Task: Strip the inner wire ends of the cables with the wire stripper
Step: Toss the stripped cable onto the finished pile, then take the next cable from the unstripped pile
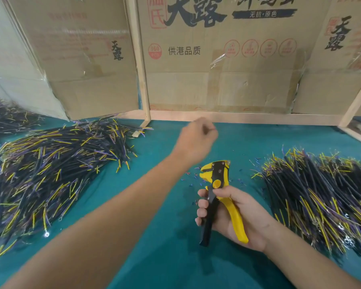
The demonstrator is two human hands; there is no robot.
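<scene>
My right hand (pixel 236 215) grips the handles of a yellow and black wire stripper (pixel 217 190), its jaws pointing away from me over the green table. My left hand (pixel 196 140) is stretched forward above the table's middle, blurred, fingers curled; no cable shows in it. A big heap of black cables with yellow and purple inner wires (pixel 50 167) lies on the left. Another heap of the same cables (pixel 321 195) lies on the right.
Small snippets of insulation (pixel 193 178) are scattered around the stripper's jaws. Cardboard sheets in a wooden frame (pixel 217 117) wall off the back of the green table (pixel 158 236). A third cable pile (pixel 4 115) lies at the far left.
</scene>
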